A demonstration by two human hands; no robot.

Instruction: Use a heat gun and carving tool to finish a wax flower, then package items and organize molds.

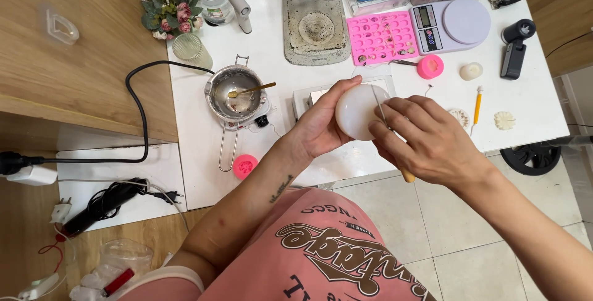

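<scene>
White and round, the mould (357,110) sat cupped in the left hand (318,129) above the surface (197,140) edge; just right, the right hand (426,143) gripped a thin tool (381,110) lying nearly upright across its face.

White table (531,91) with pink mould tray (381,37), scale (451,25), steel pot (235,93)

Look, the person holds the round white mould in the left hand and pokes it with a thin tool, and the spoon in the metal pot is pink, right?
Not quite. The head view shows the spoon in the metal pot is gold, not pink. The rest holds: the left hand holds the round white mould, and the right hand works a thin tool on it.
</scene>
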